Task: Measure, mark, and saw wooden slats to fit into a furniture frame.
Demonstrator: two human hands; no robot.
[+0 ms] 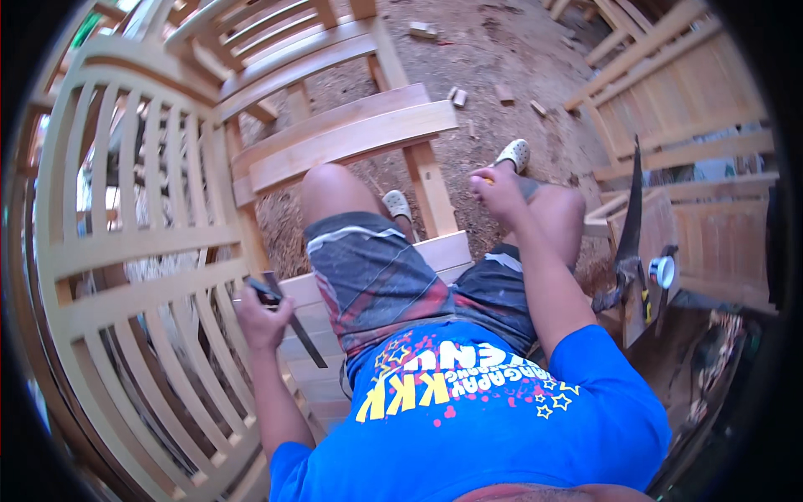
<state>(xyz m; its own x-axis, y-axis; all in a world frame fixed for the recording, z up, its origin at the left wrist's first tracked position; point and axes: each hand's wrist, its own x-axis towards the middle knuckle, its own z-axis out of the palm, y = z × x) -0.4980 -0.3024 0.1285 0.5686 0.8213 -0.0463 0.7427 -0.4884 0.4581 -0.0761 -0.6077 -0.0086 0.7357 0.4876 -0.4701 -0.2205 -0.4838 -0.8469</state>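
At the left, beside the slatted wooden frame, my left hand (266, 318) is closed around the dark stock of a try square (308, 341). The square's flat grey blade slants down over the pale seat boards (303, 293). Out in front, above my right knee, my right hand (502, 194) is a fist. A small bit of yellow shows at its fingers, too small to name. Between my knees and the far seat stands a wooden rail (360, 144) on a post (431, 188).
A tall slatted wooden frame (150, 243) rises close on my left. At the right, a handsaw (631, 201) stands blade up beside a wooden box and a white cup (662, 272). Wooden panels (677, 92) lean at the far right. Wood offcuts (504, 94) lie on the dirt floor.
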